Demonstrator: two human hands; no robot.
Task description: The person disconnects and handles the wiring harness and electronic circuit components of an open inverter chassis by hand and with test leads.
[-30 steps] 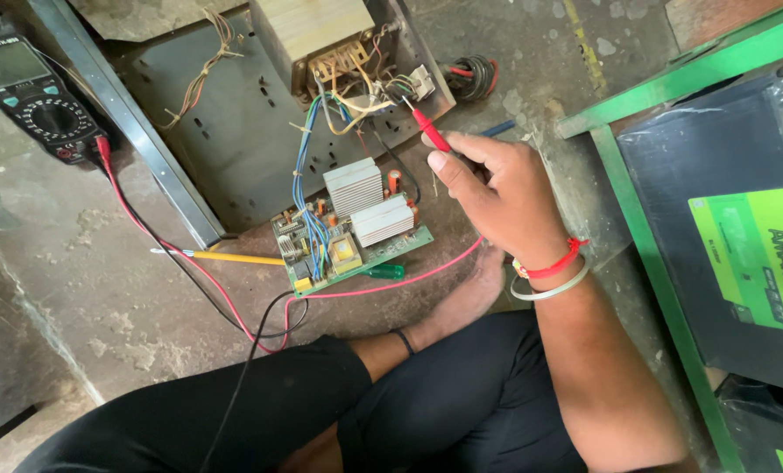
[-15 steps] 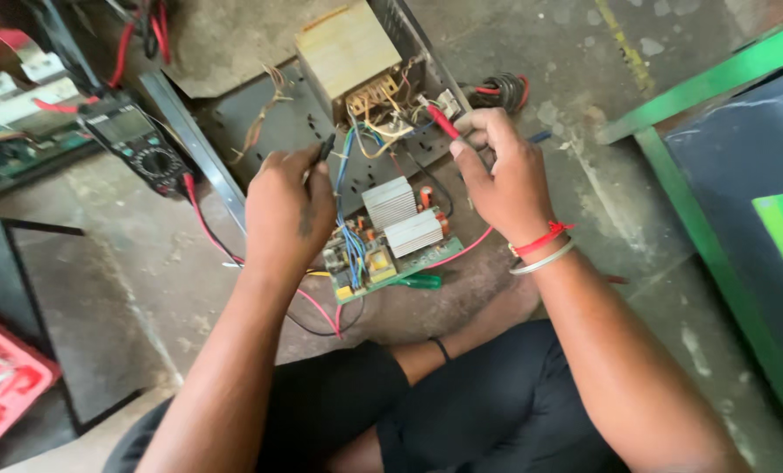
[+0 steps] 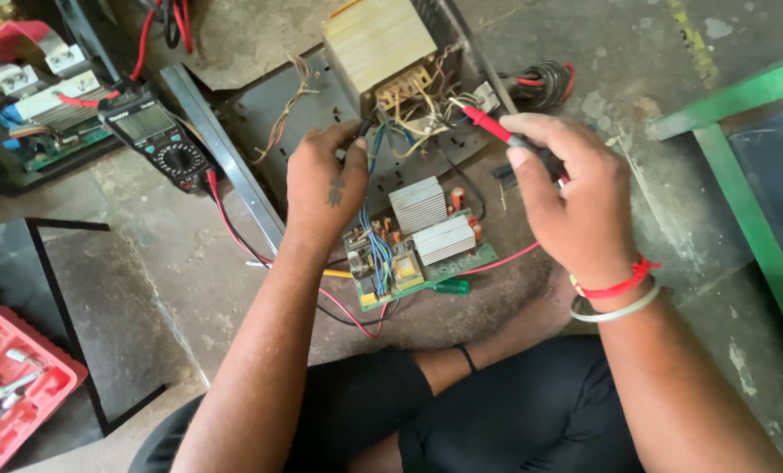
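My right hand [image 3: 571, 197] grips a red meter probe [image 3: 490, 124], its tip at the wire terminals under a tan transformer [image 3: 378, 44]. My left hand [image 3: 321, 180] pinches a black probe [image 3: 363, 131] near the same terminals. Below both hands lies a green circuit board [image 3: 418, 250] with two ribbed heat sinks and blue wires. A black multimeter [image 3: 157, 140] rests at the upper left, its red lead running across the floor.
A grey metal chassis plate [image 3: 269, 105] holds the transformer. A red tray [image 3: 15, 385] of sockets sits at the lower left. A green metal frame [image 3: 742, 219] stands at the right. A green-handled screwdriver [image 3: 448, 286] lies by the board. My crossed legs are below.
My left hand came into view, reached to the transformer terminals and holds the black probe there. The right hand keeps the red probe at the terminals. The view shifted left.
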